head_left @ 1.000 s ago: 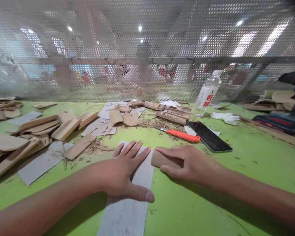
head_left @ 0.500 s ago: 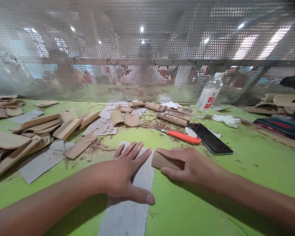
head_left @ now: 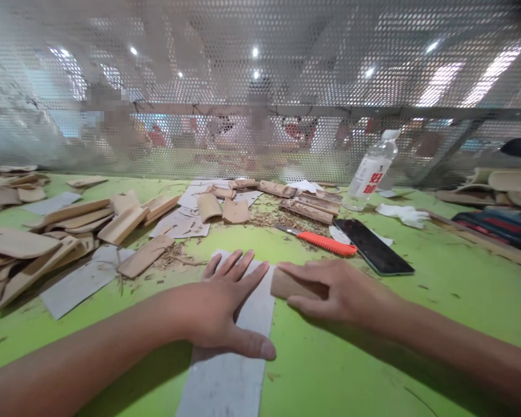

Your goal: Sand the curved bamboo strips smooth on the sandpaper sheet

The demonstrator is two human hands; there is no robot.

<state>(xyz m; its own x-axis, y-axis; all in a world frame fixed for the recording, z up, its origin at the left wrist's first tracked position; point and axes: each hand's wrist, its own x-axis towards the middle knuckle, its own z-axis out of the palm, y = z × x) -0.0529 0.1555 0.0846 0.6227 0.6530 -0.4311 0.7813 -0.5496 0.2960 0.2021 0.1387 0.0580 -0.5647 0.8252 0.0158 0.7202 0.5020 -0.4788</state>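
My left hand (head_left: 228, 304) lies flat with its fingers spread on a long strip of greyish-white paper (head_left: 226, 382), pressing it to the green tabletop (head_left: 325, 376). Just right of the paper, my right hand (head_left: 341, 289) grips a small curved piece of bamboo (head_left: 293, 282) between thumb and fingers. The bamboo's left end is against or very close to the paper's right edge; its right end is hidden under my palm.
Beyond my hands lie an orange-handled utility knife (head_left: 325, 242) and a black phone (head_left: 375, 246). A plastic bottle (head_left: 371, 174) stands by the perforated screen (head_left: 260, 139). Bamboo pieces (head_left: 121, 223) are heaped at left, a power tool (head_left: 499, 226) sits far right.
The whole view has shifted slightly, so things appear a little further right. Both hands keep the same pose, the left on the paper and the right on the bamboo piece.
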